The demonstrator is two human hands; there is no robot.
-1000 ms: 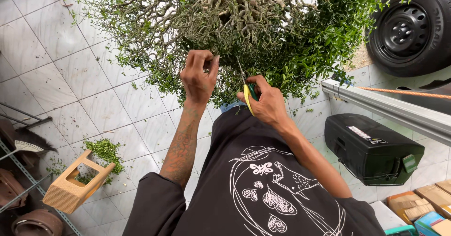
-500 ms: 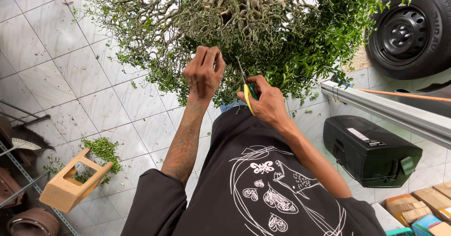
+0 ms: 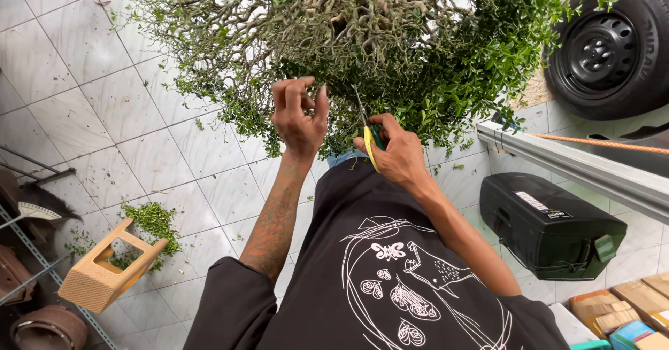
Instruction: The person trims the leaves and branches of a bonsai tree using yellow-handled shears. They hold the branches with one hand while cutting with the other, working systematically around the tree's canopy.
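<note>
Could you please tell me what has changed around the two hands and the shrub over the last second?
The left hand has loosened from pinching twigs at the shrub: its fingers now curl apart and it sits slightly lower, just under the foliage. The right hand stays put, still gripping the yellow-handled scissors with blades pointed into the branches. The wicker stool, black case and tyre are unchanged.

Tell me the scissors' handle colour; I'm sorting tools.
Yellow and green, on the scissors in the right hand; head view.

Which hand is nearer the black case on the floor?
Right. The right hand, holding scissors, is up-left of the black case; the left hand is farther left.
</note>
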